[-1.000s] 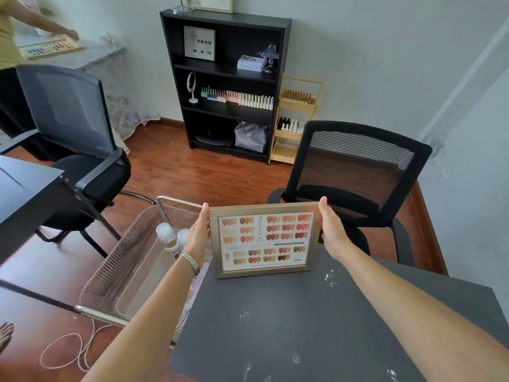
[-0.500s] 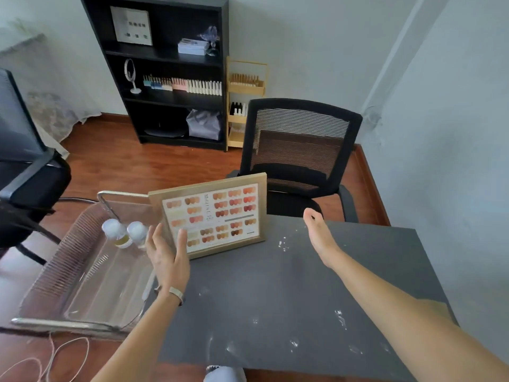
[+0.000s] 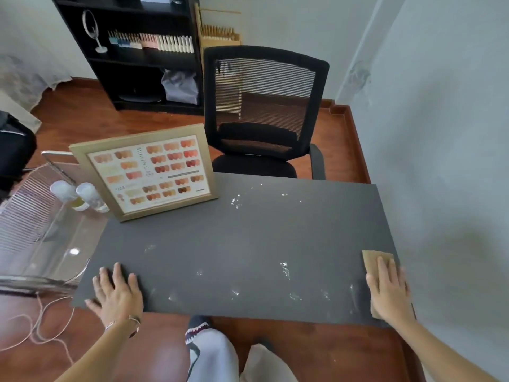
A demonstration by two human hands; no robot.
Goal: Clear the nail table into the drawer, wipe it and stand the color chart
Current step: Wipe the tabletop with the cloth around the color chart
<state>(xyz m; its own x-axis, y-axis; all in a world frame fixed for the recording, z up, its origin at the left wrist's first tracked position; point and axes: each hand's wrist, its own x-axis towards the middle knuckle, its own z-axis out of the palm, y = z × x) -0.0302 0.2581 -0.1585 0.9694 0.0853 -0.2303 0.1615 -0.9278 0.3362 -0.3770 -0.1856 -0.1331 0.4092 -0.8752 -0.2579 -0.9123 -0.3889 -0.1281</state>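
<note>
The color chart (image 3: pixel 150 172) stands upright at the far left corner of the dark surface (image 3: pixel 248 244), well apart from both hands. The left hand (image 3: pixel 117 292) rests flat at the near left edge, fingers spread wide. The right hand (image 3: pixel 388 290) presses straight fingers on a tan cloth (image 3: pixel 371 259) at the near right edge.
</note>
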